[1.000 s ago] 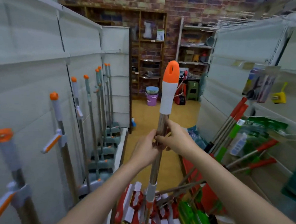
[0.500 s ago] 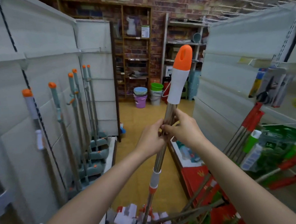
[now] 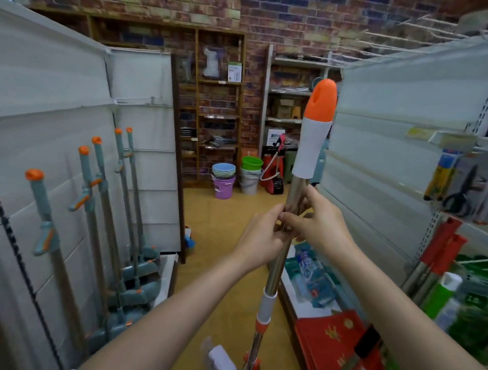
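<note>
Finding: the steel mop pole with white sleeve and orange cap (image 3: 272,271) has tilted further over. Its cap now stands up and to the right of both hands, not nearly above them. The left hand (image 3: 261,238) and right hand (image 3: 322,223) have shifted rightward with it. The white-and-orange plastic collar (image 3: 266,306) now lies slightly farther below them.

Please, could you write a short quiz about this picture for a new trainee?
1. True or false: the left hand and the right hand both hold the mop pole.
2. The colour of the top end of the pole is: A green, B orange, C black.
3. Fill in: the purple bucket stands on the ____.
Key: 1 true; 2 B; 3 floor.
</note>
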The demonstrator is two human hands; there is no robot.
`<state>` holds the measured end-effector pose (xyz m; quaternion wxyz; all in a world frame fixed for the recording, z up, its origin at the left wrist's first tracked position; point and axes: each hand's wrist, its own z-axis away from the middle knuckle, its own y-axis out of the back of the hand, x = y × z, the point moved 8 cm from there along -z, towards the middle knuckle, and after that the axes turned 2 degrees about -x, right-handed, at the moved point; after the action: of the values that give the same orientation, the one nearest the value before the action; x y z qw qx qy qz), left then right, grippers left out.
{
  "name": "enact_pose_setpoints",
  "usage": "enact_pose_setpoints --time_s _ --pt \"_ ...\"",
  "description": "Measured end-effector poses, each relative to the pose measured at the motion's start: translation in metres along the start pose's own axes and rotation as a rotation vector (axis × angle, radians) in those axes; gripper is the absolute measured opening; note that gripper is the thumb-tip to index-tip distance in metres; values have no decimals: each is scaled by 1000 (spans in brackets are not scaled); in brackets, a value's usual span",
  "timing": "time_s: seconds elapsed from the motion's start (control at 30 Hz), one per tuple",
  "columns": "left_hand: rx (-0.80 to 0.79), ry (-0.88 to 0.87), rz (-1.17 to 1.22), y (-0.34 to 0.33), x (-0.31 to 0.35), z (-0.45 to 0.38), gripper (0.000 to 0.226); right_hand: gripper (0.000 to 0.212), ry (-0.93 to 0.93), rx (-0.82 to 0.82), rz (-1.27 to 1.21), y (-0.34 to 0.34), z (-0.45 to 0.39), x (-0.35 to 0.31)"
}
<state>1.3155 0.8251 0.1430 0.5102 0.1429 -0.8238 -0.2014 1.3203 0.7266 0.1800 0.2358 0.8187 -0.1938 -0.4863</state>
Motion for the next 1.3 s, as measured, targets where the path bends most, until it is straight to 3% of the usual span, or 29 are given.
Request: enact_pose_setpoints --time_s 0.2,0.4,0.57,0.77,0.87,1.17,1.3 --pt "-94 -24 113 -18 -45 -53 47 26 -44 32 54 -7 -39 33" --pt "-155 -18 172 -4 -118 -140 44 24 -91 75 125 -52 -132 72" --pt "-232 -28 184 40 -189 -256 26 17 -163 153 194 -99 -262 103" --pt "-330 -66 238 105 -256 -420 31 21 -245 273 329 -143 -449 120" --pt "-367 -96 232 122 -281 -475 30 21 -291 323 383 -154 -503 129" --pt "-418 -263 197 148 -286 -555 46 20 -354 433 359 -150 -573 129" --pt "-395 -369 166 145 -275 -572 40 29 -348 511 284 -138 -579 125"
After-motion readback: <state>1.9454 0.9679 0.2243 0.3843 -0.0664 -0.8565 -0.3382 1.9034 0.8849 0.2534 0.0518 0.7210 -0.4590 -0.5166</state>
